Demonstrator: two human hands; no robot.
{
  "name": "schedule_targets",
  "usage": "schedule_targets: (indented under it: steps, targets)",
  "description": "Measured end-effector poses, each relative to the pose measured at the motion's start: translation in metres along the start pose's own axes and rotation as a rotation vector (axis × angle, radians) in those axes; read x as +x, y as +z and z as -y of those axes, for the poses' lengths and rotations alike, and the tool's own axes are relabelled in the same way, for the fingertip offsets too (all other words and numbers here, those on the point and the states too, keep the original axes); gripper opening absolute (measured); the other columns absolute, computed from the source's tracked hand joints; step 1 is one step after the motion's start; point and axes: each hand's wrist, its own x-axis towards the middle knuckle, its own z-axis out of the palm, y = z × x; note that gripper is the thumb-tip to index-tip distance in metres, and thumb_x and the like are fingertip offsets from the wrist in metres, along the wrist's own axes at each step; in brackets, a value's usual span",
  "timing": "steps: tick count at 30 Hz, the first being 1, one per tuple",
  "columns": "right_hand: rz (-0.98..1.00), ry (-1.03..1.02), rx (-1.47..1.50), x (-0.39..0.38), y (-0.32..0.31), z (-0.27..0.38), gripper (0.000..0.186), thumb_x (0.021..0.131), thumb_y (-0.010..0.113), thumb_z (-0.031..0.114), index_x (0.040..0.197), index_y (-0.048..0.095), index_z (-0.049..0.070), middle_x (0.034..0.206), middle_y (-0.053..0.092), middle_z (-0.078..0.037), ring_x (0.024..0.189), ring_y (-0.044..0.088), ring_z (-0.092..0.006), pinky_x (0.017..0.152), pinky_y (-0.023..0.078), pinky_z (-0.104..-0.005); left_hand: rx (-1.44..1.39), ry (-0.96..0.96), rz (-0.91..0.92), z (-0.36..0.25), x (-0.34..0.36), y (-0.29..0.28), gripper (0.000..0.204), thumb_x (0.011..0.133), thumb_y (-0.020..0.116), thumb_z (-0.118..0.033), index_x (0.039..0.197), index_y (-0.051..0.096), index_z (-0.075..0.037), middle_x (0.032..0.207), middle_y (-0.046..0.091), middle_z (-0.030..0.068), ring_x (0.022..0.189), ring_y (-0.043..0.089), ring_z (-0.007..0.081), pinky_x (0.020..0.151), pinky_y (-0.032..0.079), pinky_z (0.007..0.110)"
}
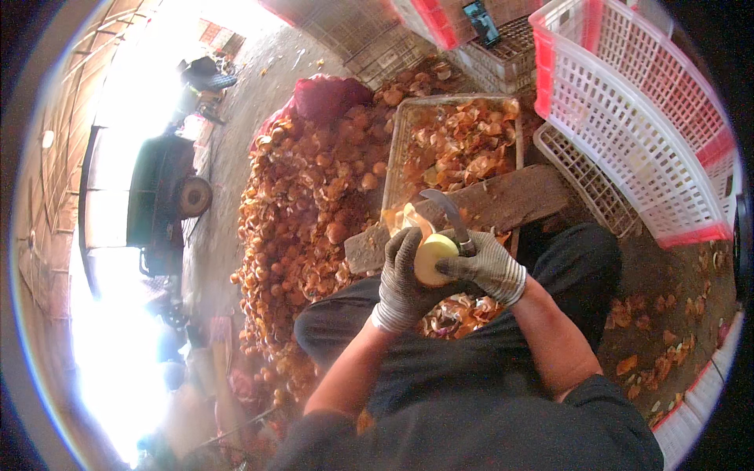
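Observation:
A pale, partly peeled onion sits between my two gloved hands, above my lap. My left hand, in a grey knit glove, is wrapped round its left side. A loose strip of papery skin stands up at the onion's far side. My right hand grips a knife with a hooked blade, whose tip points away and to the left. The right thumb presses against the onion. Just beyond the hands lies a worn wooden board, across the near end of a crate holding onion skins.
A large heap of brown onions spreads to the left, with a red mesh sack behind it. White-and-red plastic crates stand at the right. A phone rests on a crate at the back. A dark vehicle is far left.

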Motion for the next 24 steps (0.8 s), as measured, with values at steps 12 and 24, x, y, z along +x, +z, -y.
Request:
schedule_targets:
  steps: [12,24]
  targets:
    - [0.032,0.04,-0.06,-0.002,0.003,-0.003,0.04,0.079,0.076,0.021,0.111,0.063,0.003,0.081,0.065,-0.001,0.057,0.051,-0.006,0.05,0.04,-0.0221,-0.29,-0.177,0.53,0.019,0.06,-0.06,0.033,0.084,0.059,0.001,0.116,0.062,-0.002,0.127,0.057,0.0147,0.116,0.056,0.0326,0.1,0.043,0.039]
    - [-0.131,0.161,0.222,0.005,-0.018,-0.005,0.035,0.08,0.075,0.021,0.105,0.063,-0.001,0.061,0.058,0.0,0.038,0.048,-0.007,0.035,0.039,-0.0217,0.151,0.01,0.568,0.037,0.079,-0.084,0.021,0.082,0.065,-0.012,0.102,0.069,-0.01,0.09,0.069,0.0098,0.083,0.068,0.0282,0.072,0.054,0.035]
